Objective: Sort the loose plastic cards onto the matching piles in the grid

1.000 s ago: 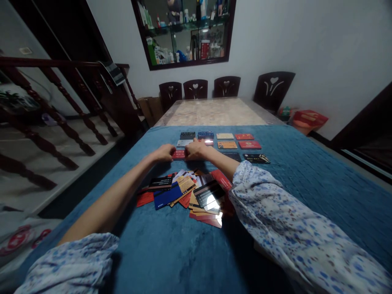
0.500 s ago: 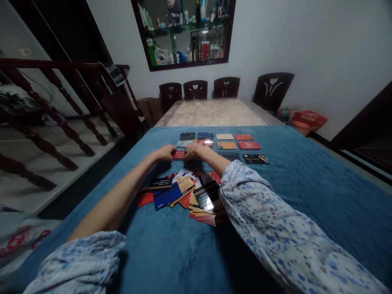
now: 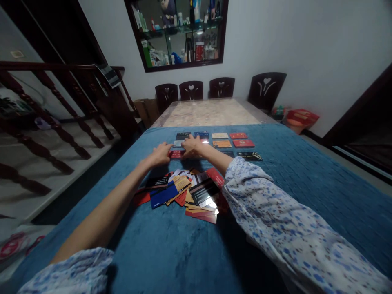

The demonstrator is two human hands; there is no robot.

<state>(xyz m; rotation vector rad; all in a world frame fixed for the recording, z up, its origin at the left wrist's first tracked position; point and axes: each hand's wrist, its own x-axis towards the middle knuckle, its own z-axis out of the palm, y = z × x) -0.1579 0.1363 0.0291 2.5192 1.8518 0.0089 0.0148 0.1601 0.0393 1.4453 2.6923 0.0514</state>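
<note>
Both my hands reach out over a blue cloth (image 3: 294,175) on a long table. My left hand (image 3: 159,154) and my right hand (image 3: 191,147) meet at a red card (image 3: 176,154) lying flat in the near row of a grid of cards; their fingers press on its edges. The grid has several cards laid in rows, among them an orange card (image 3: 222,144), a red card (image 3: 243,143) and a black card (image 3: 249,156). Nearer me lies a loose pile of mixed cards (image 3: 183,194) between my forearms.
Beyond the cloth the bare marble tabletop (image 3: 208,112) runs to several dark wooden chairs (image 3: 191,90) at the far end. A wooden stair railing (image 3: 45,106) stands on the left. A wall cabinet with bottles (image 3: 179,32) hangs behind. Red bags (image 3: 301,118) lie on the floor at the right.
My hands stay at the red card, and the right hand has shifted slightly up and left. The view has tilted a little.
</note>
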